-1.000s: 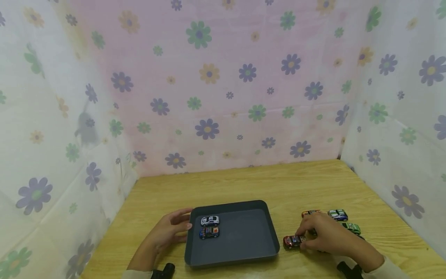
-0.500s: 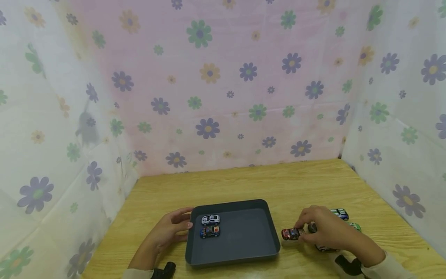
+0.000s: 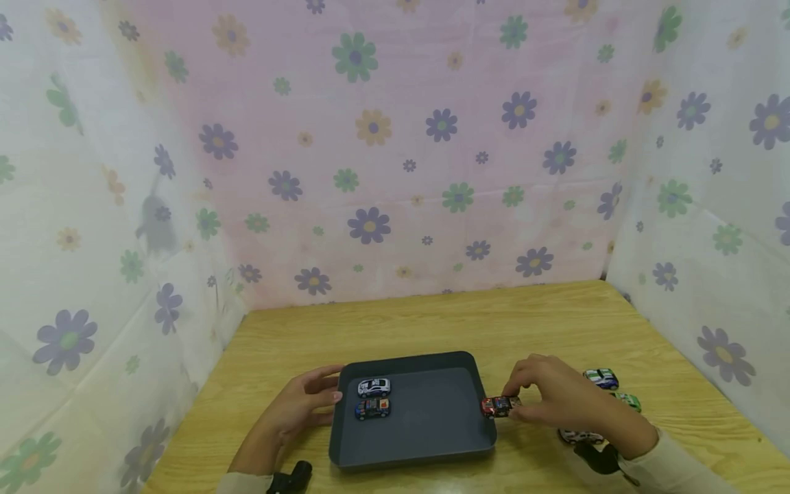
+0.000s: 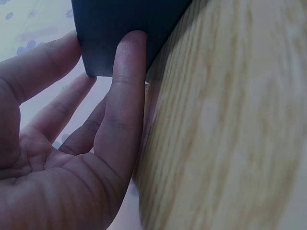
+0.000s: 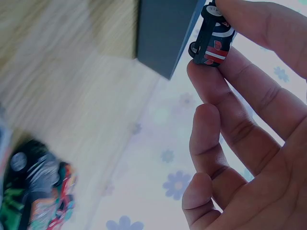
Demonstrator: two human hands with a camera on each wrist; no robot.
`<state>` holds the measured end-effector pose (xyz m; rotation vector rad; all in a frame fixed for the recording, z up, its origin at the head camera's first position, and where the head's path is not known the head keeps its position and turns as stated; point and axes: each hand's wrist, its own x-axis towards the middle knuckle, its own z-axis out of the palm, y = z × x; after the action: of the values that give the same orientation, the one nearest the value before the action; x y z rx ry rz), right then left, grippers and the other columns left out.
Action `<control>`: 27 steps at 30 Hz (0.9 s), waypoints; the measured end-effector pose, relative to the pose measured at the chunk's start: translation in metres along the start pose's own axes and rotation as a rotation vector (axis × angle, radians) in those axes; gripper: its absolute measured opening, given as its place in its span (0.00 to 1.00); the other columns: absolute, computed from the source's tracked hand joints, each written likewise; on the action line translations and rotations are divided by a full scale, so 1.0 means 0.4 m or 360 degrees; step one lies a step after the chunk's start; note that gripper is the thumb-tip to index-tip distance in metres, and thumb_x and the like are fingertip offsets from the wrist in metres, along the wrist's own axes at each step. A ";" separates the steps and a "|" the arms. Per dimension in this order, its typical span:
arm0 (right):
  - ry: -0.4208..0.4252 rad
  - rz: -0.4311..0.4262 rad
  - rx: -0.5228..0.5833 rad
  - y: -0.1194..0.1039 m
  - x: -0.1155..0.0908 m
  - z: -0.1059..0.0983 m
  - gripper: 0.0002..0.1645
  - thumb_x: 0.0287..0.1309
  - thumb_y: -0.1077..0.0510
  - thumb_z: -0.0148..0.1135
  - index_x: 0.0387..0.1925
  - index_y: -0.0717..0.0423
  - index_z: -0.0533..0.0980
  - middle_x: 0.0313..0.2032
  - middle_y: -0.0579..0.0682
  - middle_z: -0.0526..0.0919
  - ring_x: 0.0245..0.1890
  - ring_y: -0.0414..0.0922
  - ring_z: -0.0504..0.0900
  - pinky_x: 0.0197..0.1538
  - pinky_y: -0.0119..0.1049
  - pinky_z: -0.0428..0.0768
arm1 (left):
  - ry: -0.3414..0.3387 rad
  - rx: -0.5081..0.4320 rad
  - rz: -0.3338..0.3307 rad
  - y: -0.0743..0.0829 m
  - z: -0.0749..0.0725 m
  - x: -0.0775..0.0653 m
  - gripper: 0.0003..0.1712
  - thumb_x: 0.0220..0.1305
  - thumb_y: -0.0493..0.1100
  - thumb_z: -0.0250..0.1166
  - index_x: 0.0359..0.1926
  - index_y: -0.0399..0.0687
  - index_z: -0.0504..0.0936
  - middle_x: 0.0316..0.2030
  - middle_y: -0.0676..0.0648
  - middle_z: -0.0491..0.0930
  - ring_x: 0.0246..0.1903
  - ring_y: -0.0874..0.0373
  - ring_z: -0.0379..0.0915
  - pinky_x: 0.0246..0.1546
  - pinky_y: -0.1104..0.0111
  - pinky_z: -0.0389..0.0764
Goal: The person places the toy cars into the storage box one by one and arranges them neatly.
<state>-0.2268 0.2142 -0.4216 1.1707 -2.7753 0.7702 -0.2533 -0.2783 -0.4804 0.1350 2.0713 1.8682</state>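
A dark grey tray (image 3: 441,439) stands on the table, with a white toy car (image 3: 374,387) and a blue-and-orange toy car (image 3: 373,409) side by side at its left. My left hand (image 3: 302,401) touches the tray's left side, fingers fairly straight; the left wrist view has fingertips against its wall. My right hand (image 3: 549,391) pinches a red-and-black toy car (image 3: 496,407) by its rear end between thumb and fingers, in front of the tray's right rim. In the right wrist view this toy car (image 5: 213,38) is off the table, beside the tray's grey wall.
To the right on the wooden table (image 3: 420,326) are a white-and-green toy car (image 3: 601,378), a green one (image 3: 627,401) and another car (image 3: 580,436) partly behind my right wrist. Flowered cloth (image 3: 401,151) encloses the back and sides.
My right hand has lifted the red-and-black toy car and carried it left to the tray's right rim. My left hand stays at the tray's left side.
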 end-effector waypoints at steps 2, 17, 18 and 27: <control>-0.0010 -0.0003 -0.0017 -0.008 0.013 0.003 0.08 0.61 0.45 0.75 0.41 0.28 0.85 0.39 0.25 0.81 0.43 0.33 0.79 0.46 0.43 0.83 | 0.0003 0.0000 0.0001 0.000 0.001 -0.001 0.41 0.71 0.41 0.69 0.79 0.46 0.62 0.75 0.27 0.59 0.64 0.43 0.75 0.51 0.50 0.87; -0.0111 -0.0045 0.0013 -0.049 0.095 0.028 0.08 0.61 0.44 0.74 0.42 0.30 0.86 0.39 0.28 0.81 0.42 0.38 0.80 0.47 0.39 0.81 | -0.0014 -0.0012 -0.0007 -0.005 -0.005 0.002 0.42 0.70 0.41 0.69 0.79 0.46 0.62 0.75 0.27 0.59 0.59 0.46 0.80 0.52 0.50 0.87; -0.0118 -0.0041 0.0014 -0.050 0.099 0.030 0.08 0.61 0.44 0.74 0.42 0.30 0.85 0.40 0.28 0.81 0.42 0.38 0.80 0.47 0.39 0.81 | -0.0014 -0.0011 -0.0007 -0.006 -0.006 0.002 0.42 0.70 0.42 0.70 0.79 0.47 0.62 0.75 0.27 0.59 0.59 0.46 0.80 0.52 0.50 0.87; -0.0185 -0.0105 0.0019 -0.067 0.141 0.047 0.07 0.62 0.45 0.74 0.42 0.33 0.85 0.40 0.29 0.82 0.41 0.34 0.80 0.48 0.37 0.81 | -0.0015 0.0000 -0.0001 -0.011 -0.008 0.004 0.43 0.68 0.44 0.72 0.79 0.48 0.63 0.75 0.28 0.61 0.64 0.45 0.76 0.52 0.50 0.87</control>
<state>-0.2461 0.1523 -0.4144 1.3435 -2.8105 0.7372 -0.2552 -0.2814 -0.4849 0.1423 2.0649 1.8638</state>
